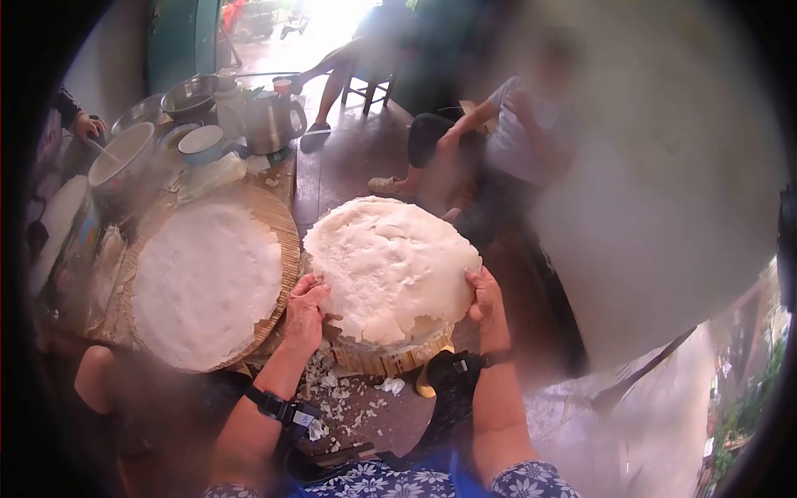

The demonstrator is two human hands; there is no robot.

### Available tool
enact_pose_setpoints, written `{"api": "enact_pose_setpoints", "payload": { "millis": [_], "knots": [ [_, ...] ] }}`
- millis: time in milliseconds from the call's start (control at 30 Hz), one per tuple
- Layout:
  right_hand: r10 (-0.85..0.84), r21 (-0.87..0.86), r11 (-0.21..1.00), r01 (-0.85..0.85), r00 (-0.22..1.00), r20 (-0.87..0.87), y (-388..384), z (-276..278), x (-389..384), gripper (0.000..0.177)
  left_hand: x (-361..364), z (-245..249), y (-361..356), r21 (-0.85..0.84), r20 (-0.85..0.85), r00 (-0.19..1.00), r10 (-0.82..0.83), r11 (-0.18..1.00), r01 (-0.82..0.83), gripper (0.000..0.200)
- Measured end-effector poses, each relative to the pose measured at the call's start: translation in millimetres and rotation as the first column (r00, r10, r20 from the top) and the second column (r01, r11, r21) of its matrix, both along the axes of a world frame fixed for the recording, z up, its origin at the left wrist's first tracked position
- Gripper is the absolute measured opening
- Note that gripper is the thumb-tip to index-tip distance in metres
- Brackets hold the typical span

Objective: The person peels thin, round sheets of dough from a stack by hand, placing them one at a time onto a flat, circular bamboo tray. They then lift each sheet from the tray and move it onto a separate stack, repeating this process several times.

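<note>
A large, thin, round white flatbread (390,261) with ragged edges is spread between my hands in the middle of the view. My left hand (307,311) pinches its lower left edge, and my right hand (485,297) pinches the right edge, thumb on top. Beneath it a round woven tray (394,358) shows along the near side, the rest hidden. To the left of my left hand, another pale round flatbread (207,286) lies flat on a second woven tray (287,236), covering most of it.
A metal kettle (267,123), a white-and-blue bowl (202,144) and metal basins (189,95) crowd the table's far left. Another person's hand (88,126) is near a large bowl (121,155). A seated person (523,124) is across from me. White crumbs (349,407) litter the floor below.
</note>
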State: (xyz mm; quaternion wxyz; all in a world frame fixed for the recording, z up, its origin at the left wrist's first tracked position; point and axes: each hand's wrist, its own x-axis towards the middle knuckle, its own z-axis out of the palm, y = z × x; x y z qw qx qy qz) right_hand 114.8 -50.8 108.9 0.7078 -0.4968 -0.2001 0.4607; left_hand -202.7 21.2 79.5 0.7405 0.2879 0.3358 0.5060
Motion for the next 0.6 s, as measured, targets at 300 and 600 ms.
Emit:
{"api": "enact_pose_setpoints", "payload": {
  "millis": [300,600],
  "knots": [
    [0.054,0.113,0.992,-0.057,0.998,0.034,3,-2,5,0.033,7,10,-3,0.045,0.058,0.998,0.030,0.998,-0.033,0.018],
    [0.131,0.362,0.924,-0.128,0.991,0.015,-17,8,-28,0.041,-18,28,-11,0.285,0.141,0.990,0.030,0.956,-0.069,0.018]
  ]
}}
